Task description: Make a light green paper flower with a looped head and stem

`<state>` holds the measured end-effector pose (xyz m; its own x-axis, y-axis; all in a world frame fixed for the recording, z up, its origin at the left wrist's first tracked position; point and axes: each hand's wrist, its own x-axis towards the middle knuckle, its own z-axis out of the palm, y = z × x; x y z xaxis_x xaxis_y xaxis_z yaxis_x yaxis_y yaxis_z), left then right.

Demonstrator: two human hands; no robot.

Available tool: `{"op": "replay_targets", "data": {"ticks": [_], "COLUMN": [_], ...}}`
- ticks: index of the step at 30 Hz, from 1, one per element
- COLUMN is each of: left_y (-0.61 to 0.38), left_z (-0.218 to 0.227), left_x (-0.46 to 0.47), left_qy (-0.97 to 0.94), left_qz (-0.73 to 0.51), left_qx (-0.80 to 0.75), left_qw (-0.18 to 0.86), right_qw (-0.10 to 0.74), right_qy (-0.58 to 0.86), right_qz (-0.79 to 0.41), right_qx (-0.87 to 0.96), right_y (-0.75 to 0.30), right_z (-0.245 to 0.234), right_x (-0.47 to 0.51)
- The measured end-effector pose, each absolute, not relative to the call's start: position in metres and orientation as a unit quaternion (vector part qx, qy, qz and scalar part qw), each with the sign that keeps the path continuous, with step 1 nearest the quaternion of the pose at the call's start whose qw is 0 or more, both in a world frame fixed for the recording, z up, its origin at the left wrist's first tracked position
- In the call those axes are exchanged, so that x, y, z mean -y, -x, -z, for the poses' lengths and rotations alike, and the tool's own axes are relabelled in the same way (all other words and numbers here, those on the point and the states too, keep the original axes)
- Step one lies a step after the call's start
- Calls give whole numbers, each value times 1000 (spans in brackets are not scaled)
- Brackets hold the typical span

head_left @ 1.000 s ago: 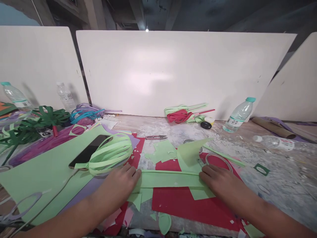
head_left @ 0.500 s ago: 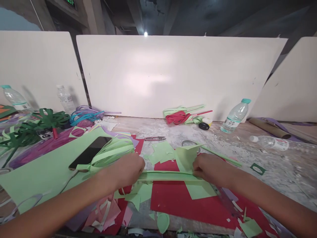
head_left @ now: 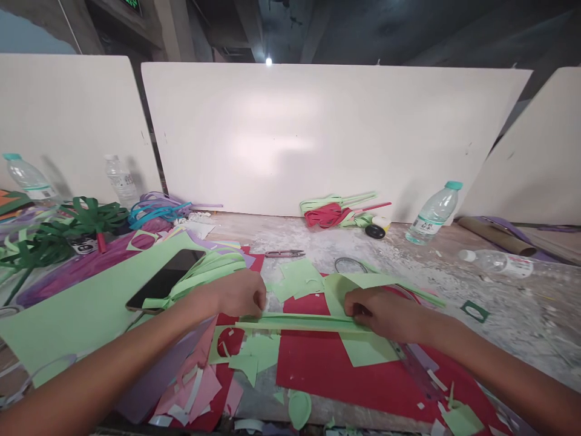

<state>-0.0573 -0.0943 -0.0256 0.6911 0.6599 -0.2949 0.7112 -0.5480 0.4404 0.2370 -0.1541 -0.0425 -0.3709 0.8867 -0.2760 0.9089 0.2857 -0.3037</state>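
A long folded strip of light green paper [head_left: 304, 322] lies across a red sheet [head_left: 363, 378] in front of me. My left hand [head_left: 238, 293] pinches the strip's left end with closed fingers. My right hand [head_left: 384, 313] presses and grips the strip's right part, fingers curled over it. A curved piece of green paper [head_left: 345, 284] stands just behind my right hand. A bundle of cut green paper strips [head_left: 206, 269] lies beside my left wrist, partly over a black phone [head_left: 163, 280].
A large green sheet [head_left: 77, 315] covers the left. Small scissors [head_left: 284, 253], a tape ring [head_left: 347, 264] and green scraps [head_left: 297, 278] lie behind the hands. Water bottles [head_left: 433, 213] [head_left: 497, 261] stand and lie on the right. White boards [head_left: 327, 136] wall the back.
The green strip went from lying flat and wide to folded narrow. Both hands closed onto it and my right hand slid left along it. The purple sheet near my left arm shifted.
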Motion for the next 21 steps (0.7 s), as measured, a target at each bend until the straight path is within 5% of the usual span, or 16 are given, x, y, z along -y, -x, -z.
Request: {"op": "replay_targets", "data": {"ticks": [12,21], "left_y": [66,68], "left_z": [31,44], "left_x": [113,125], "left_qy": [-891,-910], "left_qz": [-2,16], "left_qx": [-397,-411], "left_qw": [221,46], "right_qw": [-10,-8], "right_qy": [-547,-525], "right_qz": [113,25], "right_qx": [-829,-851], "right_y": [-241,-237], "right_z": [52,57], "right_x": [161,169]}}
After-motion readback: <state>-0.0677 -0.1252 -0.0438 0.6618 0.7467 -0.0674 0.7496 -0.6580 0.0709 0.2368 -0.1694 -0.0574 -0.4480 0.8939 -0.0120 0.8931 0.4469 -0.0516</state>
